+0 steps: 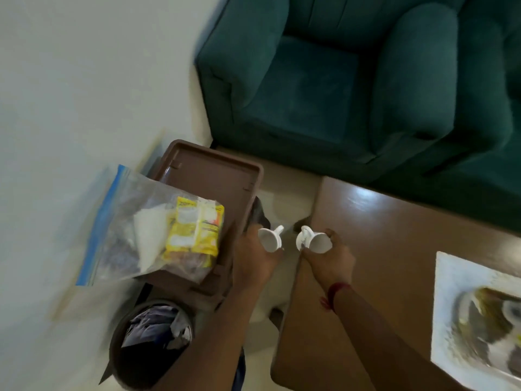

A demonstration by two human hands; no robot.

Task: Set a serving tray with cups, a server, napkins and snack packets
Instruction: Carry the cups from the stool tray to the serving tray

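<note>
**Two cups in hand, just off the tray's right edge**

Clamps the fingers of the left hand (253, 256) round the left cup (270, 240), small and white, tipped on its side with the handle pointing away from the tray (214, 176). Clamps the fingers of the right hand (330, 258) round the right cup (314, 240) in the same tipped way, handle turned back toward the tray. Holds the two cups near each other but apart, just right of the tray, above the strip of floor between tray and tabletop (389, 230).

Takes one cup per hand, probably to bring both over in a single trip and to set each down without a change of grip. Has room for that: bare brown surface on the far half of the tray.

Reaches forward with both forearms from the near side. Lays the left forearm across the tray's near right corner and the right forearm above the tabletop to the tray's right, with a red thread (338, 292) at that wrist. Bends both wrists little, palms turned inward toward each other.

On the tray's near left part, overhanging its left rim: a clear zip bag (124, 210) with yellow snack packets (194, 228) and white napkins (148, 235) inside, seemingly not yet unpacked. No cup on the tray yet, no server in view. Beyond the tray, a green sofa (338, 94); nearer than the tray, a round bin (132, 359). Too blurred to read any print on the packets.
</note>
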